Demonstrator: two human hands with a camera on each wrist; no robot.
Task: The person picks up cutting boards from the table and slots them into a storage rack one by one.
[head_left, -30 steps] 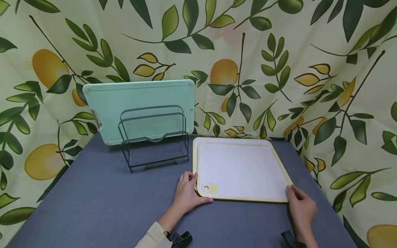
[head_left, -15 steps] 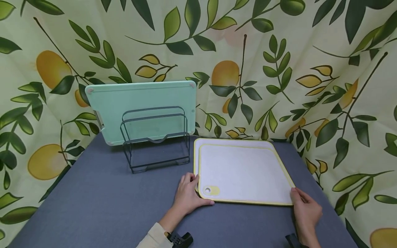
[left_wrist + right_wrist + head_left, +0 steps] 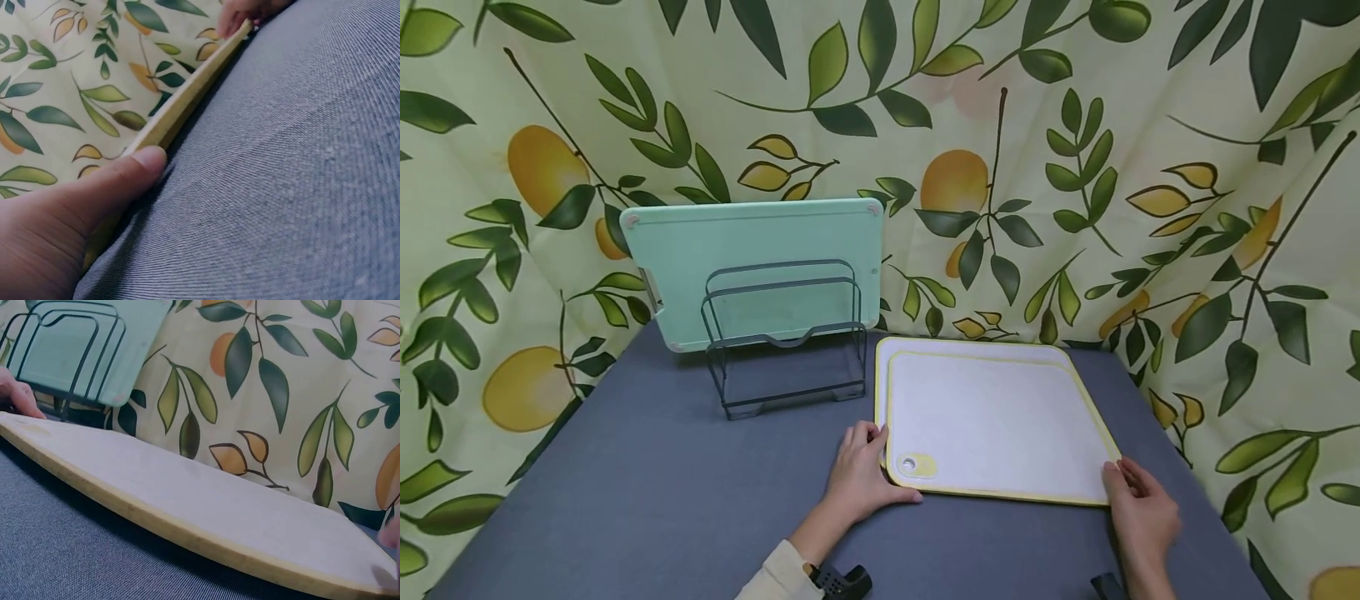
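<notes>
The left hand (image 3: 861, 477), thumb spread, grips the near-left corner of the upper yellow-edged white rectangular board (image 3: 1000, 429), right of a dark wire rack (image 3: 786, 343); the right hand (image 3: 1142, 510) pinches the board's near-right corner

Well left of the white cutting boards (image 3: 1000, 425), the bench (image 3: 647, 492) is passable. Farther back, the wire rack (image 3: 786, 343) obstructs.

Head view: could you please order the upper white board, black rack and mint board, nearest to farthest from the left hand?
1. Upper white board: touching the left hand.
2. Black rack: ahead, leftward.
3. Mint board: behind the rack.
</notes>
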